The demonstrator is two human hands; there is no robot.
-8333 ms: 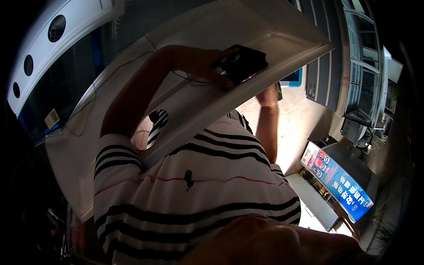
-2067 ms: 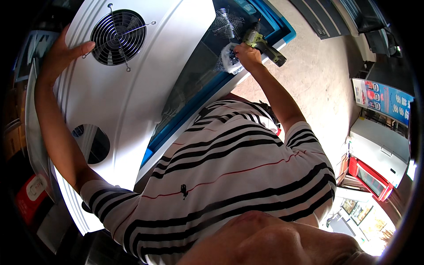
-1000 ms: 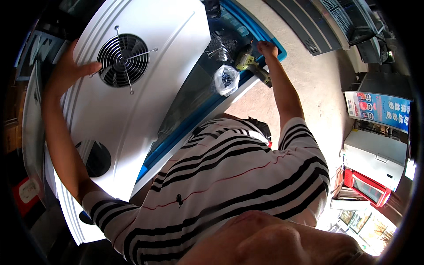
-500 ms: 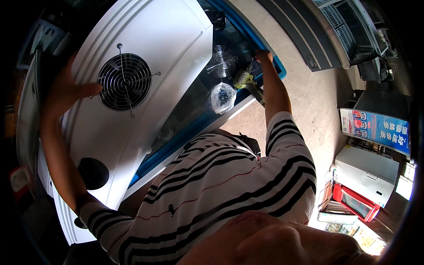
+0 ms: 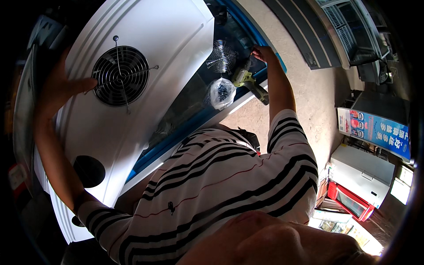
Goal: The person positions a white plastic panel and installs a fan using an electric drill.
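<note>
A large white panel [image 5: 152, 57] slants across the left side. Over its round black opening lies a wire fan guard [image 5: 120, 76] with several looped legs. My left hand [image 5: 59, 90] grips the panel's left edge; its thumb reaches the guard's left leg, and its other fingers are mostly hidden in shadow. To the right, my right hand [image 5: 263, 53] is over the blue-edged surface, its fingers drawn together near the front end of a yellow-green and black power drill [image 5: 244, 78]. Whatever the fingers hold is too small to make out. The drill lies untouched on its side.
Beside the drill sit a clear plastic bag of dark screws [image 5: 222, 93] and a second wire fan guard [image 5: 221, 56]. The panel has another round hole [image 5: 89, 171]. Concrete floor [image 5: 304, 95] stretches right, towards a dark grey cabinet [image 5: 304, 33] and a white chest freezer [image 5: 362, 174].
My right hand has shifted slightly left, fingers now pointing towards the drill's front end. The panel, guard and left hand appear a little further up and left as the view moves.
</note>
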